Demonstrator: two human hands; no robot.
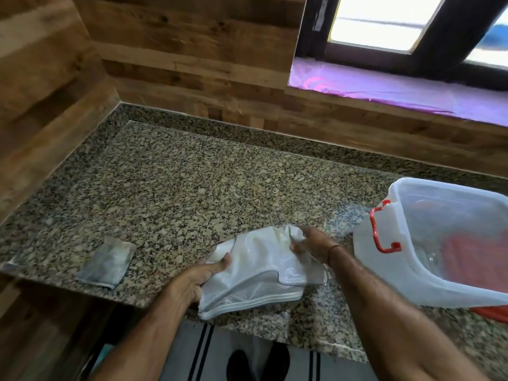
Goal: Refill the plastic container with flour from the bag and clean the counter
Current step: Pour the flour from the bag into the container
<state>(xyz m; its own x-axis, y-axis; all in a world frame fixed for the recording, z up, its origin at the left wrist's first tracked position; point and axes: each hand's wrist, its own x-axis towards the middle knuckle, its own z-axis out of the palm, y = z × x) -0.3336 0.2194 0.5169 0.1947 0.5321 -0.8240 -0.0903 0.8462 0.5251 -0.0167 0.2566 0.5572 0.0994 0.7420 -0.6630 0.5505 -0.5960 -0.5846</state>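
A flattened white woven flour bag (pixel 258 268) lies at the front edge of the speckled granite counter (pixel 178 193). My left hand (pixel 198 279) grips its left side, thumb on top. My right hand (pixel 313 243) pinches its upper right corner. To the right stands a translucent plastic container (pixel 406 270) with a red handle (pixel 379 232); it is open on top and its inside looks pale with a reddish shade. A faint dusting of flour (pixel 341 224) shows on the counter between the bag and the container.
A grey folded cloth (pixel 105 262) lies on the counter at the front left. Wood-panelled walls close the back and the left side. A window sill with purple film (pixel 384 92) runs at the back right. Something red (pixel 492 312) peeks from under the container.
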